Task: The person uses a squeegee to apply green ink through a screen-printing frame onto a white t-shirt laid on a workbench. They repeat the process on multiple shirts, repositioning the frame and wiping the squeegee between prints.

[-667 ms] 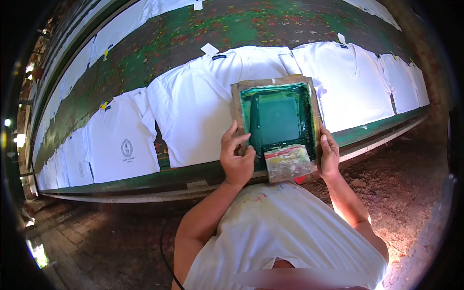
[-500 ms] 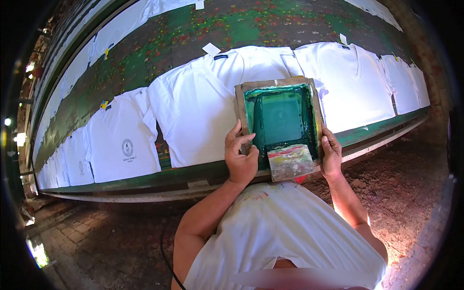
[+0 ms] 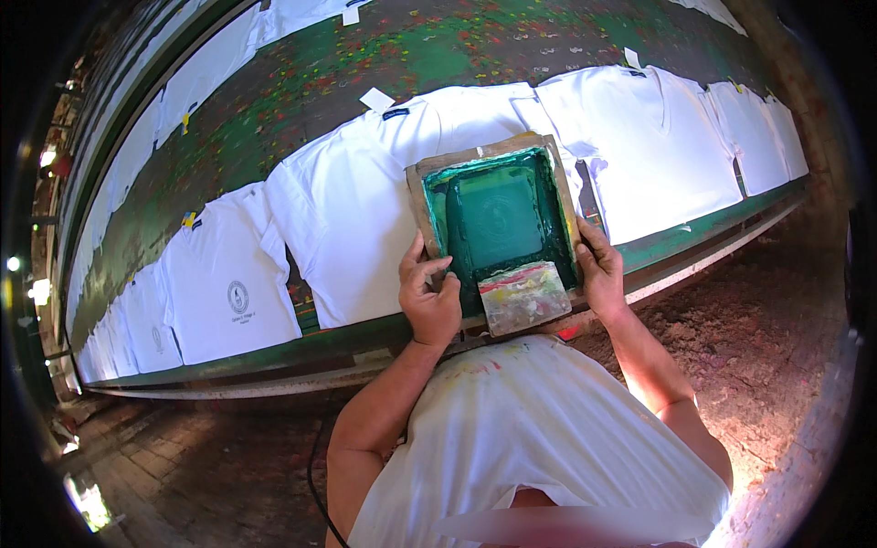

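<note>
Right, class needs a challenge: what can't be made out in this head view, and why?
In the head view:
- Middle white shirt: part of its front is hidden behind the wooden frame.
- Frame's underside: faces away from the camera.
- Frame's near inside end: covered by the paint-smeared block.
- Round emblem: fine detail too small.
- Far shirt: cut off by the top edge.

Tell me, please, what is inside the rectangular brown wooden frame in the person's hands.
Inside the frame is a rectangular green panel; a flat, paint-smeared grey slab lies over its near end. Whatever the slab covers cannot be seen.
</note>
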### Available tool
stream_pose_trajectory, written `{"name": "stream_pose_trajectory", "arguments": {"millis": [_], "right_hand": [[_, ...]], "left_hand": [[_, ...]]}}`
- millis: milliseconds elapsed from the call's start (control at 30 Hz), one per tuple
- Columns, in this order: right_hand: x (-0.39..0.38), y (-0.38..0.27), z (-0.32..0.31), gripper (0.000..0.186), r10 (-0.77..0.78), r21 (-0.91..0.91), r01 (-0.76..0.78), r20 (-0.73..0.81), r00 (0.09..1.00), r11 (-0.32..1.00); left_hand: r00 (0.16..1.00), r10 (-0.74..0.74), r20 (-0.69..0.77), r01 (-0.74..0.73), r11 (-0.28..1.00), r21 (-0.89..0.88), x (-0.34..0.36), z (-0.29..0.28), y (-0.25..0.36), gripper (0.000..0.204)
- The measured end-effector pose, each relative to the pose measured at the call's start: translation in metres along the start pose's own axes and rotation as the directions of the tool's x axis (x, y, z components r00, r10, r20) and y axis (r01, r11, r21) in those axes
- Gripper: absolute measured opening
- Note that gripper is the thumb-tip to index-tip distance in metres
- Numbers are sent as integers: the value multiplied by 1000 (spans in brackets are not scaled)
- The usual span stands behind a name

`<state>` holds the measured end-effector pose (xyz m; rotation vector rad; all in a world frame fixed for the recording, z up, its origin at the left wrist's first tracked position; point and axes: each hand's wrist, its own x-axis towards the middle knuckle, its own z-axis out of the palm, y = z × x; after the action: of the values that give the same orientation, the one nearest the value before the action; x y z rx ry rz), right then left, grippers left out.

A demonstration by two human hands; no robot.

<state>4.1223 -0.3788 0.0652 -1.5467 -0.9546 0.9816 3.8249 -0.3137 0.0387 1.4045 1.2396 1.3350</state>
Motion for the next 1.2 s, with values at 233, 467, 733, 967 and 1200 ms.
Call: {"name": "stream_pose_trajectory", "arguments": {"millis": [233,467,733,967,1200], "right_hand": [[4,3,-2,51,-85,-86,89,43,995,992],[7,6,-3,56,-134,-154,147,88,987,977],[5,6,-5,55,-140,-190,156,96,986,969],[7,5,-6,57,-167,-208,187,110,980,960],[9,7,-4,59,-141,-218,159,94,986,963]], "left_hand": [[999,-47,-3,47,998,-38,-1,-1,-4,26],[997,-81,-16,80,994,-80,-2,-1,-6,26],[996,-89,-21,88,995,-43,-3,-2,-7,24],[992,-126,-24,124,988,-90,-4,-3,-11,23],[989,-149,5,149,983,-108,-3,-6,-13,26]]}}
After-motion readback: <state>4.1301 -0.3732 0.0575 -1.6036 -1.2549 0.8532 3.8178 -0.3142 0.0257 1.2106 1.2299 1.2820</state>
